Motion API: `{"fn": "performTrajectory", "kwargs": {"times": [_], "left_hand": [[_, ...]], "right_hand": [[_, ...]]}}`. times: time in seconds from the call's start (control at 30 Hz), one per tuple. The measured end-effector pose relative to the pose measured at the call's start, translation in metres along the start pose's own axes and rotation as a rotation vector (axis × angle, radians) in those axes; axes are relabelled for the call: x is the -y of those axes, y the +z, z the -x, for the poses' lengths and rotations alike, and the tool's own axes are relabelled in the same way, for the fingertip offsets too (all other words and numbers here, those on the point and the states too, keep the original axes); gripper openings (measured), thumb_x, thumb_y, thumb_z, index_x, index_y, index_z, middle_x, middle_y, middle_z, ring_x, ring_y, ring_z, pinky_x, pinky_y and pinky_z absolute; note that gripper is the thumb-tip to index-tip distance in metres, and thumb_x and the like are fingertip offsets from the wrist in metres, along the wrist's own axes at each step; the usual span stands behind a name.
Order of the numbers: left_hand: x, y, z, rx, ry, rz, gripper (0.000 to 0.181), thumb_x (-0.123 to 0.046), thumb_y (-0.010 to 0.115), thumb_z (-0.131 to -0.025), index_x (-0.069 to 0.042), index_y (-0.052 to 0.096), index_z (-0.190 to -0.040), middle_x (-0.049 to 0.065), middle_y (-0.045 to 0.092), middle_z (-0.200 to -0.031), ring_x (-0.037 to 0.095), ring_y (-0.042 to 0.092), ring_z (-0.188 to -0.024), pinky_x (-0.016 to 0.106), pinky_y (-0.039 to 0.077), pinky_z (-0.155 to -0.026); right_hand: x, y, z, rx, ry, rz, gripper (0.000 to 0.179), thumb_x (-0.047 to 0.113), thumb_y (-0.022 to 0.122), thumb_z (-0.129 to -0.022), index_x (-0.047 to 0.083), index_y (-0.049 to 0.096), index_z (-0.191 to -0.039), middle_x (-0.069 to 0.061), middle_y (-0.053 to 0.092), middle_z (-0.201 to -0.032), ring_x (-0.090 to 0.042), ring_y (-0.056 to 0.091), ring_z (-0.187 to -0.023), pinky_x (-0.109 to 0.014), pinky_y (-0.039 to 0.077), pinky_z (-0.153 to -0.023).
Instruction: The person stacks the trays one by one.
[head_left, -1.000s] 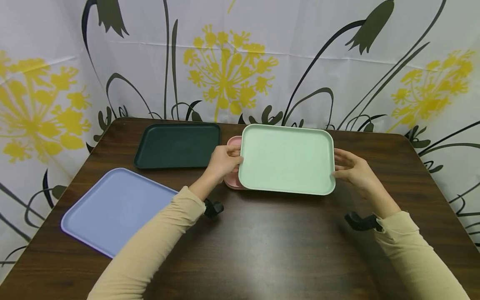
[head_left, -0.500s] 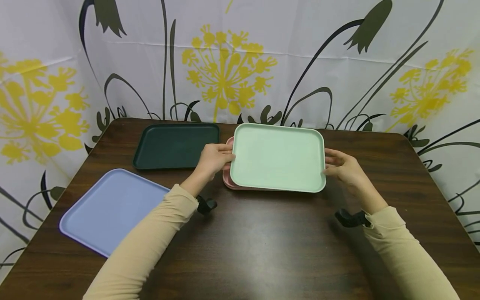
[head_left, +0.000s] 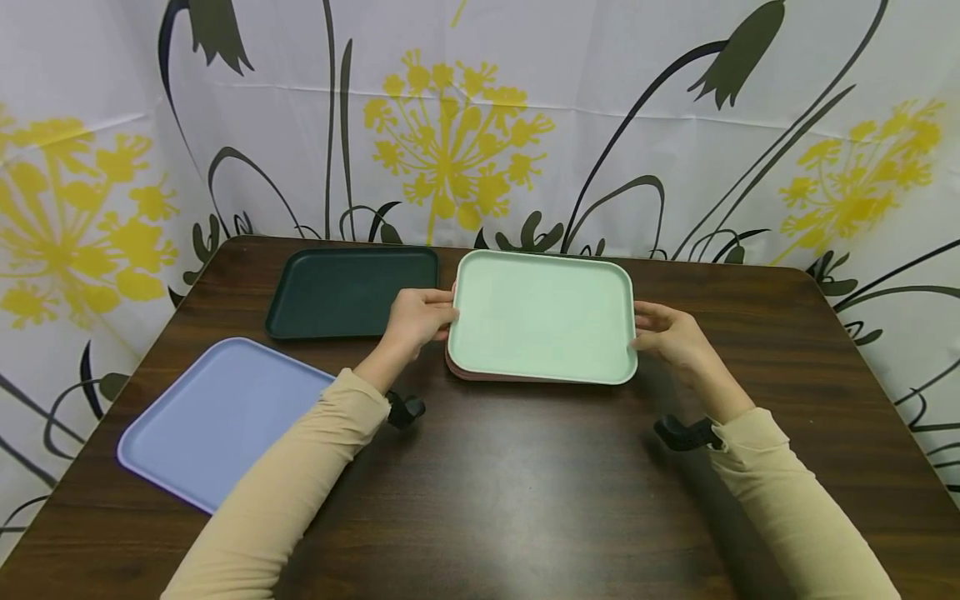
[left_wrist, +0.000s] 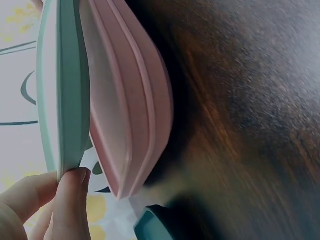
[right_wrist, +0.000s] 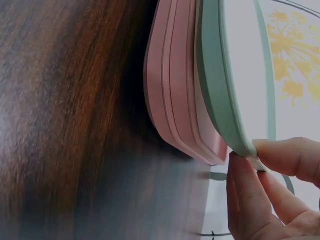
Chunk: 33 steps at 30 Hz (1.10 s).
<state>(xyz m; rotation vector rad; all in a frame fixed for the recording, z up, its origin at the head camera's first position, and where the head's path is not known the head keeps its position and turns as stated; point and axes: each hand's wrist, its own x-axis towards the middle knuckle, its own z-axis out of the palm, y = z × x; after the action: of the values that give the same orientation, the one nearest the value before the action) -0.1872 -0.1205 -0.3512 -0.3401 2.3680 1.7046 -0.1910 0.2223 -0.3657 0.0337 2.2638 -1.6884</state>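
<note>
A light green tray (head_left: pixel 543 317) is held level by both hands close over pink trays (head_left: pixel 480 377), which it almost wholly covers in the head view. At its left short side my left hand (head_left: pixel 416 318) pinches the rim between thumb and fingers. My right hand (head_left: pixel 670 337) pinches the opposite rim, thumb on top. In the left wrist view two stacked pink trays (left_wrist: pixel 135 115) show below the green tray (left_wrist: pixel 70 90), with a gap between. The right wrist view shows the green tray (right_wrist: pixel 225 85) nearer to the pink trays (right_wrist: pixel 175 95).
A dark green tray (head_left: pixel 356 292) lies at the back left of the brown wooden table (head_left: pixel 525 483). In front of it a blue tray (head_left: pixel 225 417) lies at an angle, partly hidden by the left sleeve (head_left: pixel 292 483). A flowered curtain (head_left: pixel 615 100) hangs behind.
Both hands have carried the light green tray leftward, from right of the pink trays to over them. The pink trays have gone from partly showing to nearly hidden. The other trays stay put.
</note>
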Motion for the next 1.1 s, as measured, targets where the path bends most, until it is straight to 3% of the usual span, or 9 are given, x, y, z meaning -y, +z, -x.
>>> {"fn": "performTrajectory", "kwargs": {"times": [0.37, 0.93, 1.1], "left_hand": [[0.004, -0.002, 0.0, -0.03, -0.003, -0.086, 0.037, -0.009, 0.056, -0.092, -0.004, 0.059, -0.129, 0.018, 0.065, -0.122, 0.029, 0.065, -0.106, 0.027, 0.06, -0.075], [0.008, -0.001, -0.003, -0.018, -0.006, -0.107, 0.039, -0.006, 0.053, -0.093, -0.002, 0.056, -0.132, 0.021, 0.061, -0.124, 0.031, 0.061, -0.111, 0.038, 0.057, -0.089], [0.008, -0.001, -0.003, 0.0, -0.012, -0.11, 0.04, -0.006, 0.054, -0.093, -0.001, 0.055, -0.133, 0.021, 0.06, -0.126, 0.031, 0.061, -0.112, 0.037, 0.058, -0.089]], "right_hand": [[0.001, 0.008, -0.007, -0.002, -0.001, 0.053, 0.066, -0.009, 0.056, -0.083, -0.008, 0.031, -0.145, -0.034, 0.042, -0.14, 0.008, 0.055, -0.086, -0.009, 0.051, -0.075], [0.0, 0.013, -0.014, -0.014, 0.008, 0.105, 0.064, -0.002, 0.058, -0.084, -0.008, 0.035, -0.143, -0.029, 0.046, -0.133, 0.001, 0.053, -0.085, -0.011, 0.048, -0.073], [-0.002, 0.014, -0.016, -0.024, 0.025, 0.104, 0.067, -0.005, 0.06, -0.083, -0.006, 0.034, -0.144, -0.026, 0.047, -0.132, 0.004, 0.053, -0.086, -0.01, 0.048, -0.073]]}}
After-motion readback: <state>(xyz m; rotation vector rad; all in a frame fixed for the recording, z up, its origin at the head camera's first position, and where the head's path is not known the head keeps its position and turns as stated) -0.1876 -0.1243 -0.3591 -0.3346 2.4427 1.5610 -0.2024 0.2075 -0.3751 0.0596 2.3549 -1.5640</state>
